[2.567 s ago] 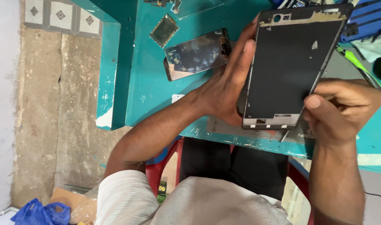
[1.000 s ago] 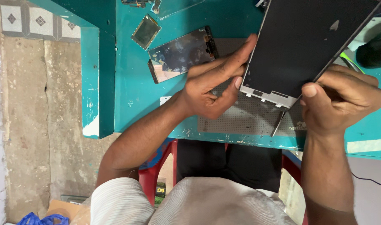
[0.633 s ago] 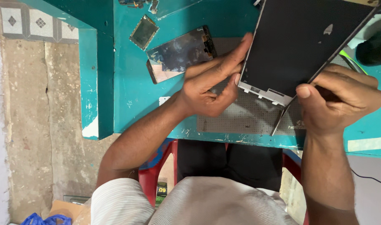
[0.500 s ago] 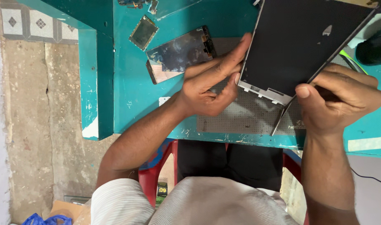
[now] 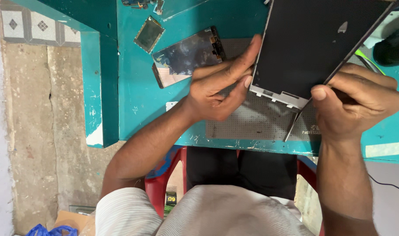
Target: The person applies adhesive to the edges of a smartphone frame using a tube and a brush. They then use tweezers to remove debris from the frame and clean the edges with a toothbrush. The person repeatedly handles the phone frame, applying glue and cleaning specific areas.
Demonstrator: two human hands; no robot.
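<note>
Teal bench [image 5: 138, 105] below, both hands lift a big black screen panel [image 5: 313, 43]. Left hand [image 5: 217, 89] steadies its edge with flat fingers; right hand [image 5: 356, 102] grips a thin tool [image 5: 292, 126] under it. Panel looks thin, stiff, breakable; hold the edges.

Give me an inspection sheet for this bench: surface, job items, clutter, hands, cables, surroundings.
Surface: teal table with a grey perforated mat at its front edge.
Job's things: large dark panel held tilted above the mat; thin metal tool at its lower edge.
Clutter: detached phone screen, small rectangular part, black object.
Grippers: left hand braces the panel's left edge; right hand grips the tool.
Cables: thin dark cable at the lower right.
Surroundings: red chair, bare concrete floor.
</note>
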